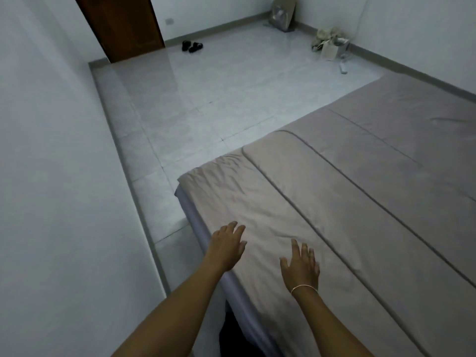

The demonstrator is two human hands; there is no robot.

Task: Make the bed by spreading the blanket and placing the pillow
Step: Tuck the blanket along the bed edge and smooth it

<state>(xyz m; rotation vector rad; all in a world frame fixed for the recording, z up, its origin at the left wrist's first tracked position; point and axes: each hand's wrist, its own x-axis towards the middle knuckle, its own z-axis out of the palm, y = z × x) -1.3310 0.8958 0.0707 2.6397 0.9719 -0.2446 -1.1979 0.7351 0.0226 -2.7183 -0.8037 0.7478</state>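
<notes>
left hand (pixel 226 249), right hand (pixel 300 265) — splayed flat, empty | blanket (pixel 347 202) — smooth beige, piped seams

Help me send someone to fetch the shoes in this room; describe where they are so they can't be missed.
Start at the brown wooden door in the far left corner. On the pale tiled floor just to its right, close to the grey skirting, lies a pair of black shoes. They are the only dark things on the floor; the clutter by the right wall is pale.
</notes>
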